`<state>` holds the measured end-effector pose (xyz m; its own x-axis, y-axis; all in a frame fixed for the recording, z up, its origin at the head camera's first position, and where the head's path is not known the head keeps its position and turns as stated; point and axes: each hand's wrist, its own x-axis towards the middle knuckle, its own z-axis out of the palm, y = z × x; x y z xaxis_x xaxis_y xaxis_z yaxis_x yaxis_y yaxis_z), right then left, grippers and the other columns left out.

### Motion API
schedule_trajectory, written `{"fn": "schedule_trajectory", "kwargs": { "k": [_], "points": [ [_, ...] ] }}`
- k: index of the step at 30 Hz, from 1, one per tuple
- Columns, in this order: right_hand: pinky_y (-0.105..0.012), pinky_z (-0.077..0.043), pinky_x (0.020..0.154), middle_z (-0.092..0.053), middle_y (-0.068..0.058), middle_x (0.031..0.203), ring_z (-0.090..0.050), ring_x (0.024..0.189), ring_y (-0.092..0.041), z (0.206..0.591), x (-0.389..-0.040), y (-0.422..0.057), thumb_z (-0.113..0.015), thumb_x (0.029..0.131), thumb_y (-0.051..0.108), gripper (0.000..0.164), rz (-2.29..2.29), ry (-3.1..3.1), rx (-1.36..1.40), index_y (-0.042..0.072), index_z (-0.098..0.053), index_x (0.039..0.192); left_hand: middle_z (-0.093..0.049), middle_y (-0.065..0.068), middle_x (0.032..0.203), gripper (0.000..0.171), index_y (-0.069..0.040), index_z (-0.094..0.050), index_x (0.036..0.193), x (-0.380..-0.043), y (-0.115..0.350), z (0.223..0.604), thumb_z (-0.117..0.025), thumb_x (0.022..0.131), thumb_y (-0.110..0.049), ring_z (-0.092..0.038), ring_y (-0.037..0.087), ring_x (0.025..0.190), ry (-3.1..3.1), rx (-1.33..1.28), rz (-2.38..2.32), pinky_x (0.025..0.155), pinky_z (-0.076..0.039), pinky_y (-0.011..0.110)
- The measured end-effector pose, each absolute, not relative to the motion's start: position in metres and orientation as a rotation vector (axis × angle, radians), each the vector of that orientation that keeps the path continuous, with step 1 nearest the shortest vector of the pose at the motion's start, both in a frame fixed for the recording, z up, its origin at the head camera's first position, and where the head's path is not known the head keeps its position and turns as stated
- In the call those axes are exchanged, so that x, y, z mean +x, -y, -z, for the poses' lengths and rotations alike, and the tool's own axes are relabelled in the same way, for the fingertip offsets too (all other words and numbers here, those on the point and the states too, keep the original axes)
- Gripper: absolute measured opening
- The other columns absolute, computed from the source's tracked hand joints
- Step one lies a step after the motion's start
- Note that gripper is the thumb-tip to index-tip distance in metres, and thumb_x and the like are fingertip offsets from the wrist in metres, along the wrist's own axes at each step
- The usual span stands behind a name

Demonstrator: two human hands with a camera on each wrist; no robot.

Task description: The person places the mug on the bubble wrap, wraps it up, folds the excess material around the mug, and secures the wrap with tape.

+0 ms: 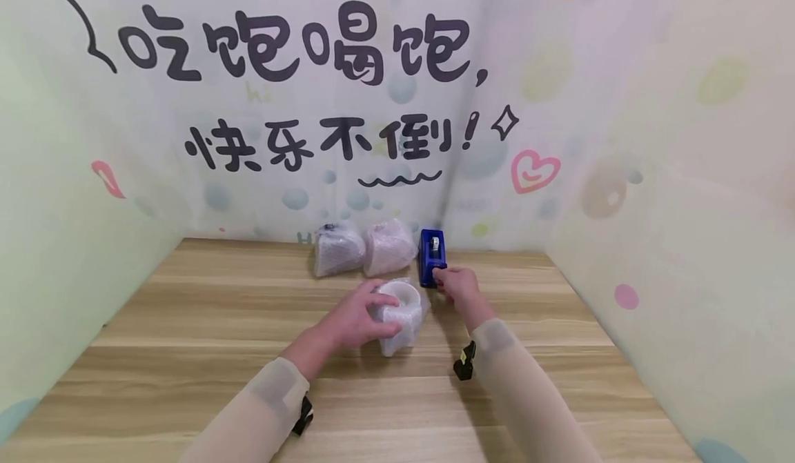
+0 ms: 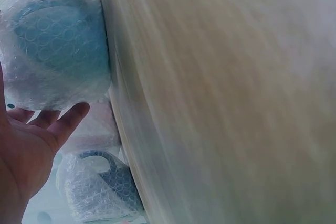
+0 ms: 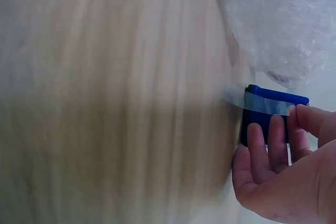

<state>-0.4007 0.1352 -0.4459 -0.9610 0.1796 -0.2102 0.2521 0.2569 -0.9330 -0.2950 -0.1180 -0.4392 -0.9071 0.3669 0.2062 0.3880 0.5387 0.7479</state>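
A white cup in bubble wrap (image 1: 402,318) stands on the table with its round opening facing up. My left hand (image 1: 360,314) holds it from the left, thumb on the near side and fingers by the rim. In the left wrist view the wrapped cup (image 2: 63,45) looks bluish, fingertips at its side. My right hand (image 1: 458,285) is at the near end of a blue tape dispenser (image 1: 431,257). In the right wrist view, thumb and index finger pinch the end of a clear tape strip (image 3: 265,103), which stretches in front of the dispenser (image 3: 257,124).
Two more bubble-wrapped items, one greyish (image 1: 338,250) and one pinkish (image 1: 390,248), stand side by side at the back, left of the dispenser. The wood-grain table (image 1: 205,311) meets a printed backdrop (image 1: 261,201) behind and pale walls at both sides.
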Motion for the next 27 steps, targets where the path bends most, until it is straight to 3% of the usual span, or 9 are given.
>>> {"fn": "schedule_trajectory", "kwargs": {
  "k": [6, 9, 15, 20, 23, 27],
  "points": [
    [-0.029, -0.048, 0.067, -0.074, -0.01, 0.092, -0.058, 0.076, -0.018, 0.451, -0.401, -0.139, -0.071, 0.099, 0.013, 0.023, 1.603, -2.551, 0.416, -0.006, -0.076, 0.112, -0.05, 0.013, 0.167, 0.046, -0.02, -0.082, 0.125, -0.295, 0.117, 0.438, -0.093, 0.085, -0.039, -0.05, 0.043, 0.151, 2.749, -0.645, 1.352, 0.124, -0.044, 0.062],
    [-0.028, -0.053, 0.071, -0.076, -0.007, 0.091, -0.063, 0.078, -0.015, 0.45, -0.401, -0.148, -0.072, 0.103, 0.015, 0.022, 1.625, -2.475, 0.332, -0.005, -0.076, 0.112, -0.049, 0.013, 0.168, 0.046, -0.021, -0.082, 0.126, -0.294, 0.117, 0.438, -0.092, 0.086, -0.041, -0.048, 0.043, 0.153, 2.765, -0.639, 1.348, 0.125, -0.043, 0.063],
    [-0.034, -0.059, 0.093, -0.083, -0.009, 0.106, -0.074, 0.09, -0.012, 0.434, -0.398, -0.164, -0.073, 0.106, 0.019, 0.026, 1.717, -2.293, 0.151, -0.002, -0.076, 0.121, -0.047, 0.014, 0.17, 0.046, -0.02, -0.082, 0.128, -0.292, 0.119, 0.436, -0.09, 0.088, -0.041, -0.047, 0.045, 0.154, 2.774, -0.659, 1.335, 0.126, -0.041, 0.065],
    [-0.042, -0.058, 0.103, -0.083, -0.012, 0.119, -0.077, 0.101, -0.013, 0.421, -0.394, -0.167, -0.073, 0.107, 0.028, 0.03, 1.713, -2.351, 0.052, 0.002, -0.076, 0.123, -0.045, 0.014, 0.171, 0.048, -0.02, -0.08, 0.131, -0.291, 0.12, 0.433, -0.088, 0.09, -0.044, -0.046, 0.045, 0.155, 2.789, -0.681, 1.299, 0.127, -0.039, 0.065],
    [-0.04, -0.059, 0.101, -0.082, -0.012, 0.121, -0.077, 0.102, -0.013, 0.414, -0.388, -0.166, -0.073, 0.107, 0.031, 0.034, 1.729, -2.387, 0.005, 0.002, -0.075, 0.125, -0.044, 0.014, 0.172, 0.049, -0.02, -0.08, 0.132, -0.289, 0.121, 0.431, -0.087, 0.091, -0.045, -0.045, 0.045, 0.156, 2.806, -0.68, 1.286, 0.128, -0.039, 0.065],
    [-0.028, -0.059, 0.092, -0.082, -0.005, 0.11, -0.076, 0.098, -0.012, 0.398, -0.372, -0.165, -0.074, 0.107, 0.032, 0.038, 1.79, -2.405, -0.075, 0.0, -0.076, 0.126, -0.044, 0.015, 0.172, 0.047, -0.02, -0.08, 0.132, -0.287, 0.122, 0.43, -0.084, 0.092, -0.045, -0.044, 0.045, 0.156, 2.816, -0.696, 1.269, 0.127, -0.039, 0.065]
  ]
}}
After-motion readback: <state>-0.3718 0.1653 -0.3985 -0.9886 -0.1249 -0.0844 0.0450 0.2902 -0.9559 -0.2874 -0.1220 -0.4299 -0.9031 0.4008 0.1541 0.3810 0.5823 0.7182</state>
